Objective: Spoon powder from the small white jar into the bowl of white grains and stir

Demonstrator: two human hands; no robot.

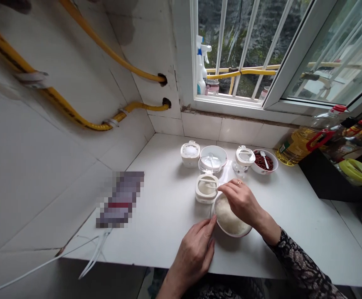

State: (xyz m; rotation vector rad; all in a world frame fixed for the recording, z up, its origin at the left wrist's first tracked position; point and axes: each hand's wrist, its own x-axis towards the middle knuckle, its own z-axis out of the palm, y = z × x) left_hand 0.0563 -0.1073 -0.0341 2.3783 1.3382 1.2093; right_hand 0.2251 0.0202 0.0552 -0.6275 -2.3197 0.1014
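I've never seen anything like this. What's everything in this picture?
bowl of rice: one, white, on the counter between the hands
bowl of red beans: one, white, far right of the jars
bowl: one, white, holding a spoon
jars: three, white, around that bowl
oil bottle: one, yellow, right of the beans
spray bottles: two, white, on the windowsill
hoses: two, yellow, along the wall
counter: one, white, below the window
right hand: one, ringed, over the rice
left hand: one, at the rice bowl's rim

On the countertop (168, 232): bowl of rice (230, 218) front centre — open jar (205, 189) just left of it, a bowl (213, 153) with a spoon behind that. Jar (190, 153) left of that bowl, another jar (245, 157) right of it, then bowl of beans (269, 171) with a spoon. Oil bottle (299, 145) further right — window (240, 50) behind everything.
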